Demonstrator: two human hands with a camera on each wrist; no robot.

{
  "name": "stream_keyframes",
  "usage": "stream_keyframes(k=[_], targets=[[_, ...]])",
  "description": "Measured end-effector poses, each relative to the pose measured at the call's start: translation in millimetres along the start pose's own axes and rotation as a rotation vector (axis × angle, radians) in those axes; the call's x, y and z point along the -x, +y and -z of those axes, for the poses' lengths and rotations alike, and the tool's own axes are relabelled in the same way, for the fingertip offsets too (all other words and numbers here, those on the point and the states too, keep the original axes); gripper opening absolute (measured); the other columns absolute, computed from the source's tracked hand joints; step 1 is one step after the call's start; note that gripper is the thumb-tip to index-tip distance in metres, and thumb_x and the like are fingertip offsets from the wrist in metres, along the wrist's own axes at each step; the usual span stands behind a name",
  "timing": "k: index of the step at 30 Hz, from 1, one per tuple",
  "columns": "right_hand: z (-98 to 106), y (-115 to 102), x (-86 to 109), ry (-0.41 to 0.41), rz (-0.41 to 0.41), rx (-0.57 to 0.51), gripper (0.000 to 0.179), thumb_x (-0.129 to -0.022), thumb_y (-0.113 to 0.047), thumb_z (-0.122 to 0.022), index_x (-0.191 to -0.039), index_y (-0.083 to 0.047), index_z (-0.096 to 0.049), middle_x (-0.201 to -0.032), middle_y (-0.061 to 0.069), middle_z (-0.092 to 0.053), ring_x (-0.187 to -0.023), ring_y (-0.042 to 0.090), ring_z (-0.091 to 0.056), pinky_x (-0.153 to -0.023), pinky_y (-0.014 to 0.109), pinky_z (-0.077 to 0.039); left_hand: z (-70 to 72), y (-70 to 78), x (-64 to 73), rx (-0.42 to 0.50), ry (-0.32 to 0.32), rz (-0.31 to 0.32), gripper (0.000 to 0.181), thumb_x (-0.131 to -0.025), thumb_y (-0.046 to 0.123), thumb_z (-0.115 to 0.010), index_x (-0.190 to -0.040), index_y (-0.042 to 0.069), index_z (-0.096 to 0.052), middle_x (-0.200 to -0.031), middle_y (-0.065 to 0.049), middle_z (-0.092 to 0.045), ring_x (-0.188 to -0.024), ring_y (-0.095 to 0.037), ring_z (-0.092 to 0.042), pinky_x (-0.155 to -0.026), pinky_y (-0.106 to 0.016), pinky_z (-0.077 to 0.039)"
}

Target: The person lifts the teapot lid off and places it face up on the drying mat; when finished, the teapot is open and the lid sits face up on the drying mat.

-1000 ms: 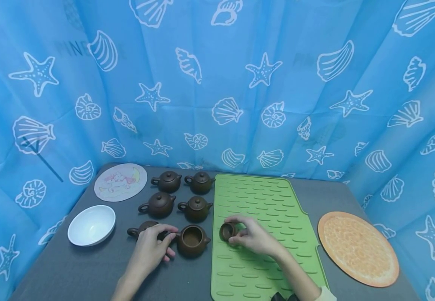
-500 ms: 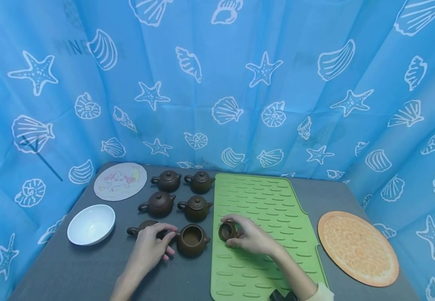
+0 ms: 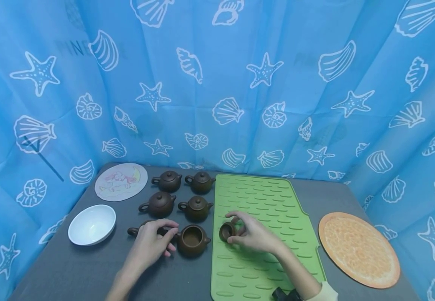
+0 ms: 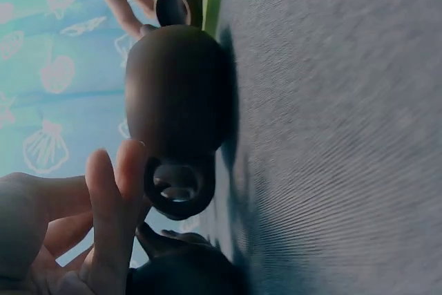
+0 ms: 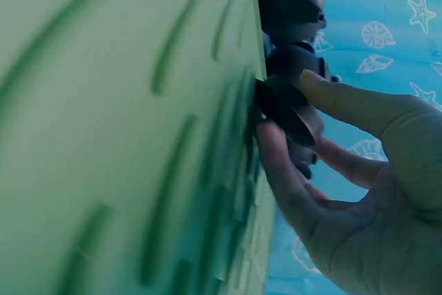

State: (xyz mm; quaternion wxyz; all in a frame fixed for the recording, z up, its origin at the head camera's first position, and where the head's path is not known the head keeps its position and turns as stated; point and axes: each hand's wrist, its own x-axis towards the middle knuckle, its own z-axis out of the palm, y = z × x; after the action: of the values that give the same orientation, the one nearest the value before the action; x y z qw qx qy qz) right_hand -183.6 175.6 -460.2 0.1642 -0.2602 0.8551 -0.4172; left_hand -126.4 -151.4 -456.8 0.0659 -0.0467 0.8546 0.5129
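An open brown teapot without its lid stands left of the green mat. My left hand is at its handle, fingertips close against the handle's upper edge; the loop shows nearly whole in the left wrist view, not enclosed by fingers. My right hand pinches a small brown teapot lid low over the mat, index finger raised off it. The lid is tilted, hollow side facing left. In the right wrist view the lid's rim lies close to the mat; whether they touch is unclear.
Lidded teapots stand in rows behind, including one and another; one is partly hidden by my left hand. A white bowl and a round picture mat lie left, an orange round mat right.
My right index finger has lifted away from the lid, which stays about in place. My left fingertips have risen slightly from the teapot's handle, which they pinched before.
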Motion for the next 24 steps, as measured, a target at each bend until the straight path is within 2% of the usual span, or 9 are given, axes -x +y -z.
stream_keyframes(k=[3, 7, 9, 11, 15, 18, 20, 24], targets=[[7, -3, 0.2, 0.022, -0.015, 0.021, 0.068, -0.095, -0.018, -0.085, -0.152, 0.0, -0.053, -0.14, 0.032, -0.06, -0.101, 0.026, -0.074, -0.084, 0.026, -0.064, 3.0, 5.7, -2.6, 0.01, 0.002, -0.027, 0.025, -0.104, 0.01, -0.072, -0.128, 0.01, -0.076, -0.094, -0.007, -0.081, -0.064, -0.016, -0.076, -0.058, -0.025, -0.062], [17, -10, -2.7, 0.08, 0.003, 0.041, 0.06, -0.098, -0.02, -0.081, -0.149, 0.001, -0.056, -0.14, 0.032, -0.063, -0.115, 0.042, -0.07, -0.096, 0.046, -0.065, 8.1, 12.8, -8.9, 0.02, 0.006, -0.107, 0.023, -0.103, 0.008, -0.072, -0.126, 0.007, -0.076, -0.11, -0.013, -0.081, -0.069, -0.013, -0.078, -0.06, -0.021, -0.063], [19, -14, -7.0, 0.115, 0.021, 0.03, 0.054, -0.1, -0.018, -0.079, -0.145, 0.002, -0.06, -0.14, 0.031, -0.065, -0.122, 0.049, -0.067, -0.101, 0.054, -0.063, 10.5, 15.9, -13.9, 0.006, 0.008, -0.151, 0.022, -0.104, 0.009, -0.072, -0.125, 0.007, -0.076, -0.11, -0.014, -0.081, -0.072, -0.012, -0.078, -0.062, -0.021, -0.063], [20, -19, -12.7, 0.133, 0.033, 0.001, 0.047, -0.101, -0.016, -0.077, -0.142, 0.002, -0.062, -0.139, 0.031, -0.066, -0.125, 0.052, -0.066, -0.104, 0.057, -0.061, 12.1, 18.8, -19.9, -0.037, 0.021, -0.193, 0.02, -0.105, 0.012, -0.071, -0.124, 0.01, -0.077, -0.107, -0.011, -0.081, -0.077, -0.011, -0.077, -0.066, -0.022, -0.062], [18, -33, -27.7, 0.141, 0.044, -0.051, 0.036, -0.101, -0.015, -0.076, -0.133, 0.0, -0.068, -0.135, 0.029, -0.069, -0.123, 0.047, -0.071, -0.104, 0.052, -0.063, 13.7, 23.0, -34.2, -0.133, 0.053, -0.253, 0.019, -0.105, 0.016, -0.072, -0.124, 0.014, -0.079, -0.112, -0.004, -0.082, -0.097, -0.016, -0.077, -0.086, -0.035, -0.065], [13, -44, -42.2, 0.14, 0.058, -0.066, 0.032, -0.101, -0.013, -0.077, -0.129, -0.001, -0.07, -0.133, 0.028, -0.071, -0.119, 0.042, -0.074, -0.103, 0.048, -0.064, 14.6, 25.6, -43.8, -0.165, 0.068, -0.257, 0.021, -0.105, 0.015, -0.071, -0.125, 0.013, -0.078, -0.119, -0.006, -0.081, -0.11, -0.022, -0.076, -0.099, -0.047, -0.064], [9, -48, -52.5, 0.15, 0.068, -0.066, 0.03, -0.1, -0.012, -0.077, -0.128, -0.001, -0.07, -0.131, 0.027, -0.072, -0.117, 0.041, -0.075, -0.101, 0.048, -0.065, 14.8, 26.8, -49.4, -0.173, 0.072, -0.242, 0.022, -0.106, 0.014, -0.07, -0.126, 0.012, -0.077, -0.121, -0.008, -0.08, -0.111, -0.025, -0.075, -0.098, -0.049, -0.064], [3, -52, -72.8, 0.173, 0.087, -0.057, 0.029, -0.099, -0.011, -0.077, -0.125, 0.001, -0.071, -0.127, 0.025, -0.074, -0.111, 0.038, -0.077, -0.095, 0.045, -0.067, 14.0, 26.9, -59.0, -0.195, 0.068, -0.21, 0.023, -0.107, 0.014, -0.068, -0.128, 0.009, -0.076, -0.123, -0.011, -0.079, -0.102, -0.022, -0.073, -0.087, -0.041, -0.064]])
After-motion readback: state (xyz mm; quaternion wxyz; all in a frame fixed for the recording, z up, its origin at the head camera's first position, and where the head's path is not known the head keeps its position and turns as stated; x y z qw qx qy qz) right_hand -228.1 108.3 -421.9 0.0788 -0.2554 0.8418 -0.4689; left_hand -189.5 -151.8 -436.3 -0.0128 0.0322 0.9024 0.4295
